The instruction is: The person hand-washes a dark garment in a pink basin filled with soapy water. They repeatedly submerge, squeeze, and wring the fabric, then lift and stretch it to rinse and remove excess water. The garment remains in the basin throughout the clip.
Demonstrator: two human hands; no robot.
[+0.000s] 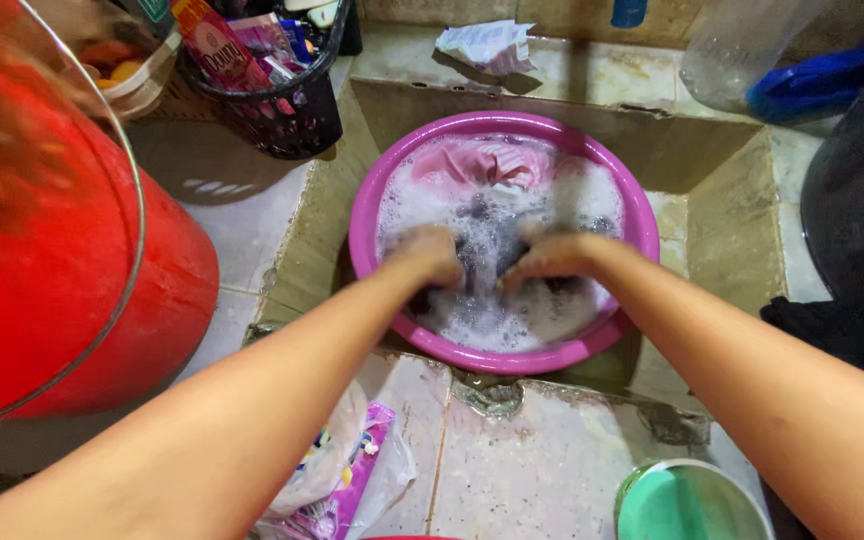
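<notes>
From where I sit on the head cam, both hands are down in the pink wash basin (367, 215), which sits at approx. centre frame inside a stone sink recess (722, 200). The basin is full of white suds with a pink garment (487, 160) bunched at its 12 o'clock side. A dark cloth (484, 250) lies in the middle of the foam, between the two hands.

Left hand (430, 255): fingers curled in, closed on the dark cloth from its 9 o'clock side. Right hand (550, 255): also curled and closed on the same cloth from the 3 o'clock side (both are motion-blurred, so I can't tell the exact finger placement). The knuckles of the two hands sit near each other, w/ the cloth bunched between them.

Around the basin: a big red bucket (167, 300) w/ a clear round lid (137, 230) at 9 o'clock; a black mesh basket (292, 115) stuffed w/ sachets at 11 o'clock; a crumpled white wrapper (487, 45) on the ledge at 12; a blue object (812, 85) and a clear plastic container (737, 45) at 1 to 2 o'clock; a dark drum (857, 200) at 3. Nearer me, at 7 o'clock, a purple detergent packet (357, 475) lies on the tiled ledge (532, 470), and a green tub (687, 500) sits at 5 o'clock.
</notes>
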